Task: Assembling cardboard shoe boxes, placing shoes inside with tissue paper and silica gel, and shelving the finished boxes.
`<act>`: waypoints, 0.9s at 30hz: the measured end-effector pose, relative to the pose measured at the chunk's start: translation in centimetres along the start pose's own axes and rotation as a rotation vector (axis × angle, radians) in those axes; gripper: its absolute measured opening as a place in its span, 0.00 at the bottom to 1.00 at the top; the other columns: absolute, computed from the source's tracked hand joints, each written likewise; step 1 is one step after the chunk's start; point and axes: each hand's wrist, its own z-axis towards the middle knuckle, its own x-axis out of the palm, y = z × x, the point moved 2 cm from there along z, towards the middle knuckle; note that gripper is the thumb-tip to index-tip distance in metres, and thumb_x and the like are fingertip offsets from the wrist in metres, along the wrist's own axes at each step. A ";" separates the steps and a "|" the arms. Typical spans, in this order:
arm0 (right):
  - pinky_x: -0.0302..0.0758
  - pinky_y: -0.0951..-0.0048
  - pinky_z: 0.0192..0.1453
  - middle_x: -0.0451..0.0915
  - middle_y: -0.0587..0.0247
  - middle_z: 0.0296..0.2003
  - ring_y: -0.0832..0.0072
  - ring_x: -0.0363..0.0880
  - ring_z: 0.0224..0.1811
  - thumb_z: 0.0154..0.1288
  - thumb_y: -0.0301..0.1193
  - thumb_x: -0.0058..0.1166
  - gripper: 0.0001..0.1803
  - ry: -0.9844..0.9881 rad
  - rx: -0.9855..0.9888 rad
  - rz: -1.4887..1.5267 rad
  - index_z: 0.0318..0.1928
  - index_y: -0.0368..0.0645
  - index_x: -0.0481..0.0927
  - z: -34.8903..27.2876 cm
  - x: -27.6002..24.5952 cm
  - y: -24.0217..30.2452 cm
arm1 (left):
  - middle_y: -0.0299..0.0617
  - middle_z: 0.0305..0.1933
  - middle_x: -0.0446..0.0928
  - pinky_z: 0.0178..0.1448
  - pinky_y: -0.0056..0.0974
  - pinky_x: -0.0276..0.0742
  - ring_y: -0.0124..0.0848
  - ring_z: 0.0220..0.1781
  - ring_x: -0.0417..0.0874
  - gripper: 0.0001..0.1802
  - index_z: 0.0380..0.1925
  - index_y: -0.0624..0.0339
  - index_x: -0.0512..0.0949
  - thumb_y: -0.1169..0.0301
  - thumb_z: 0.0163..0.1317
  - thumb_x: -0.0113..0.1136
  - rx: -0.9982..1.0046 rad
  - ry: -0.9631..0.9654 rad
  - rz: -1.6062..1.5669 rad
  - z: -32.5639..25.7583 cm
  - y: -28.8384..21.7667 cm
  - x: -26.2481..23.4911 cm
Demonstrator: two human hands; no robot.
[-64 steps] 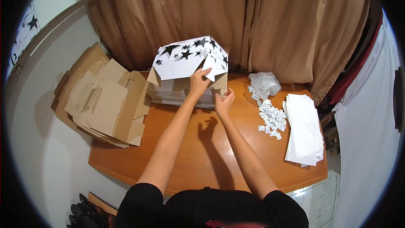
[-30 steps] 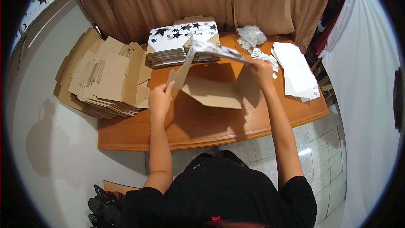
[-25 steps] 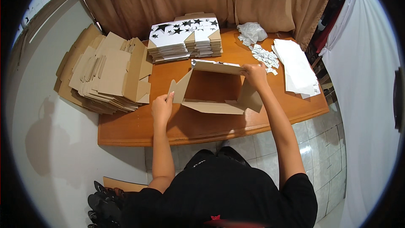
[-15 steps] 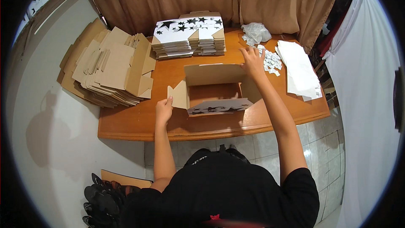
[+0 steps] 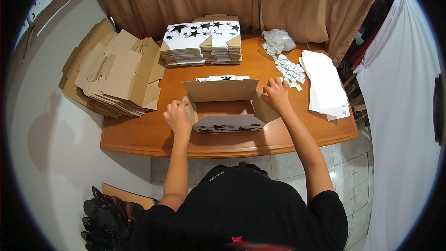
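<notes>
A cardboard box [image 5: 227,123] stands on the table in front of me, brown inside and white with black stars outside. Its top flaps are spread, and the wood of the table shows through its bottom. At the box's left end, my left hand [image 5: 178,117] has its fingers curled with the thumb against the left flap. My right hand [image 5: 277,95] grips the flap at the right end, fingers bent over its edge. The fingertips of both hands are partly hidden.
Folded brown cardboard [image 5: 116,74] is piled at the left of the wooden table [image 5: 139,135]. Flattened star-printed boxes [image 5: 200,42] are stacked at the back. To the right lie small white packets [image 5: 290,70], a clear plastic bag [image 5: 278,41] and white paper sheets [image 5: 325,83].
My right hand has come down and nearer, from above the far right corner to the right flap. The left hand has shifted slightly up, and the left flap has swung more upright.
</notes>
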 end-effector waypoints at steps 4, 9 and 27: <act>0.57 0.61 0.47 0.74 0.66 0.32 0.69 0.68 0.43 0.45 0.52 0.58 0.18 0.135 0.017 0.030 0.24 0.51 0.82 -0.9 1.3 -1.4 | 0.39 0.36 0.74 0.44 0.40 0.63 0.36 0.44 0.72 0.09 0.32 0.58 0.82 0.72 0.48 0.62 0.092 0.133 0.062 0.7 -1.9 0.7; 0.60 0.63 0.44 0.76 0.60 0.34 0.67 0.71 0.40 0.44 0.62 0.52 0.32 0.283 -0.022 0.104 0.32 0.46 0.82 -2.4 2.3 -1.5 | 0.49 0.39 0.75 0.48 0.44 0.71 0.43 0.46 0.74 0.24 0.33 0.65 0.81 0.58 0.39 0.72 -0.025 0.409 0.080 0.7 -0.6 3.3; 0.62 0.60 0.50 0.71 0.57 0.40 0.61 0.67 0.46 0.44 0.30 0.60 0.19 0.068 0.296 0.136 0.38 0.40 0.72 -2.0 4.6 0.8 | 0.49 0.72 0.44 0.70 0.53 0.18 0.49 0.73 0.31 0.28 0.31 0.47 0.85 0.39 0.36 0.66 0.050 0.796 -0.263 -1.9 0.4 3.7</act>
